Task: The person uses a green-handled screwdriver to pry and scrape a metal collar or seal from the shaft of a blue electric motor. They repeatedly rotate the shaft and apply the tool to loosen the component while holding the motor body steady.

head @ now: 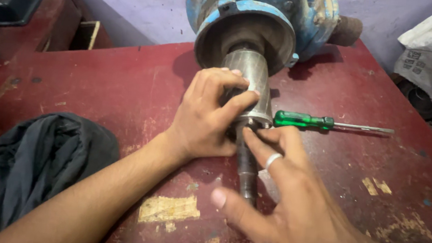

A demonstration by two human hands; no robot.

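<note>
Rotor [250,80] of grey metal juts from a blue motor housing [265,12], its thin shaft [247,170] running toward the viewer. Left hand [209,113] is clamped around the rotor's near end. Right hand [291,204], fingers spread, touches the rotor's rim with 1 fingertip. Beyond it lies a green screwdriver [303,120] on the worn red surface [101,81]; a dark cloth [28,163] sits left of the left forearm.

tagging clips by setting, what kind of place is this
Probably a small repair workshop: a worn red workbench, a chipped blue motor housing with its metal rotor pulled out, and a green-handled screwdriver.
</note>
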